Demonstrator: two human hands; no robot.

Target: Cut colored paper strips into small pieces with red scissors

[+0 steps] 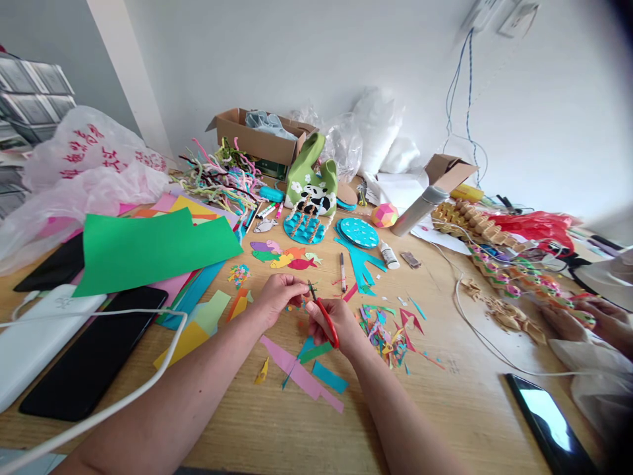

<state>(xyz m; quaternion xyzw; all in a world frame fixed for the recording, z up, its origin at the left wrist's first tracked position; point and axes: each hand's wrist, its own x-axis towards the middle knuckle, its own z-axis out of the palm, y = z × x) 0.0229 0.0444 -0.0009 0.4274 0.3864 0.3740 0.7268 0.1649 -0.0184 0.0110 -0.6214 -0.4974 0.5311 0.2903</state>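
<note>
My right hand (pixel 347 322) is closed on red-handled scissors (pixel 328 322), their blades pointing away from me beside my left fingertips. The fingers of my left hand (pixel 277 298) are pinched together; whatever they hold is too small to make out. Just beyond my hands lie colourful paper fish (pixel 299 258) and a small heap of cut paper bits (pixel 239 276). Below them are a pink paper strip (pixel 297 371) and a blue paper piece (pixel 330 377). Mixed paper scraps (pixel 388 336) are piled right of my right hand.
Green paper sheets (pixel 143 247), a white power bank (pixel 49 336) and dark phones crowd the left. Pipe cleaners (pixel 222 178), a cardboard box (pixel 262 135) and a panda bag (pixel 311 185) stand behind. A glue bottle (pixel 389 256) is at right, where another person's hands (pixel 588 320) work.
</note>
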